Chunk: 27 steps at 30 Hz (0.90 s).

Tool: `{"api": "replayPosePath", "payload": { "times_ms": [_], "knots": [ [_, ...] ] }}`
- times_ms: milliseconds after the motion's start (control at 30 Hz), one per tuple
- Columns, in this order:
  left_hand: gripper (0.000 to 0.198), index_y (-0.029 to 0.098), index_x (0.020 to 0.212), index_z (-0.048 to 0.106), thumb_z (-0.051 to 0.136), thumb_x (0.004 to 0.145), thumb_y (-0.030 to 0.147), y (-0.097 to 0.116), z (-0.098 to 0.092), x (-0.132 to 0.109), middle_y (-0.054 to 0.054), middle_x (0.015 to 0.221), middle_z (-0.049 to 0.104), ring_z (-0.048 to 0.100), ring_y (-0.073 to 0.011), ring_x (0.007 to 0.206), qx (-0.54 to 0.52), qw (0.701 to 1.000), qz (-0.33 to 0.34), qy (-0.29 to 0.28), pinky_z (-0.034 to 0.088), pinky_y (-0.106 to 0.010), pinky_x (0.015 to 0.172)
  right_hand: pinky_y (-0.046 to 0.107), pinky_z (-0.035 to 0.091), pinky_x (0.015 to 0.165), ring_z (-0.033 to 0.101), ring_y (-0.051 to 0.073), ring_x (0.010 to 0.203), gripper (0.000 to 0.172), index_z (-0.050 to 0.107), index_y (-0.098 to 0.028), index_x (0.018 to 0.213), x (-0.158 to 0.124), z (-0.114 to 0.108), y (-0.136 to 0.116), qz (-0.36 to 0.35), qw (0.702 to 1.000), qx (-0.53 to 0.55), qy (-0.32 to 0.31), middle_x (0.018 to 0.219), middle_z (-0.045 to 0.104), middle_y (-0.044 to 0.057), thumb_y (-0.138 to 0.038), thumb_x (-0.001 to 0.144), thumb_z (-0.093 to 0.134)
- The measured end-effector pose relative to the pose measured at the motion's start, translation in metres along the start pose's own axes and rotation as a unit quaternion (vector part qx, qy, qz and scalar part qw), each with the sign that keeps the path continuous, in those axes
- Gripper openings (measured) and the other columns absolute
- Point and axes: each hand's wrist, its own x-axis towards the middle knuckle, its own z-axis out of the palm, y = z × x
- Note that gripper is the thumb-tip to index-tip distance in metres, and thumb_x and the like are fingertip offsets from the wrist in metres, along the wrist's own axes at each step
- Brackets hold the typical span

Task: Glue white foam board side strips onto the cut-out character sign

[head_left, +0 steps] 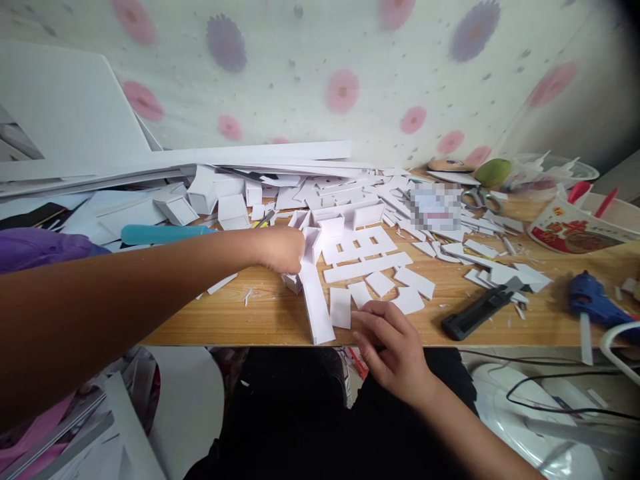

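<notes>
My left hand (283, 249) is closed, knuckles toward me, among white foam board pieces. Its fingertips are hidden, so what it grips cannot be made out. Against it stands a small folded white piece (311, 241), and a long white strip (316, 303) runs from there to the table's front edge. At that edge my right hand (393, 343) has its fingers apart and slightly bent. Its fingertips are by a white rectangle (341, 308); whether they touch it I cannot tell. Beyond lie a panel with square cutouts (359, 245) and a narrow strip (369, 267).
A black utility knife (483, 308) lies at right, with a blue glue gun (593, 297) farther right. Scissors (483, 200) and a paper food tub (583, 223) stand behind. Foam board scraps and small white boxes (233, 210) cover the back. A teal-handled tool (165, 233) is beyond my left forearm.
</notes>
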Motion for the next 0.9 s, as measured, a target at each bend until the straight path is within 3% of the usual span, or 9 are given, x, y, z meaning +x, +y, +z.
{"api": "replayPosePath", "payload": {
  "times_ms": [433, 900],
  "knots": [
    [0.015, 0.018, 0.052, 0.057, 0.052, 0.066, 0.02, -0.014, 0.003, -0.007, -0.001, 0.056, 0.061, 0.048, -0.0124, 0.053, -0.102, 0.995, 0.014, -0.012, 0.032, -0.026, 0.054, 0.038, 0.057, 0.078, 0.061, 0.022, 0.094, 0.026, 0.063, -0.02, 0.11, 0.0, 0.003, -0.001, 0.017, 1.0, 0.001, 0.009, 0.102, 0.059, 0.01, -0.011, 0.086, 0.057],
    [0.012, 0.018, 0.051, 0.056, 0.054, 0.063, 0.022, -0.015, 0.015, -0.005, 0.0, 0.052, 0.057, 0.046, -0.0126, 0.052, -0.158, 0.987, -0.01, 0.018, 0.033, -0.027, 0.054, 0.038, 0.055, 0.08, 0.06, 0.022, 0.097, 0.025, 0.063, -0.019, 0.11, -0.001, 0.004, 0.0, 0.03, 1.0, 0.003, -0.005, 0.104, 0.057, 0.01, -0.011, 0.087, 0.057]
  ]
}}
